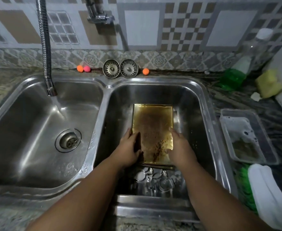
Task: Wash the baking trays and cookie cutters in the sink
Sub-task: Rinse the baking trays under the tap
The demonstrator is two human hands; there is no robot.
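A gold-coloured baking tray (153, 124) sits at the centre of the frame, in the right basin of the steel double sink (209, 105). Its floor is stained dark brown, with burnt specks toward the near end. The left hand (129, 148) grasps its left edge and the right hand (181, 147) its right edge, fingertips hidden beneath. Just below lie shiny cookie cutters (153, 179), jumbled, their shapes hard to make out.

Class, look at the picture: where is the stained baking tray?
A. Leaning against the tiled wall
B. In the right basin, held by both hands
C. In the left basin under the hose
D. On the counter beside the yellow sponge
B: the baking tray sits in the right basin, with the left hand and right hand gripping its two long edges.
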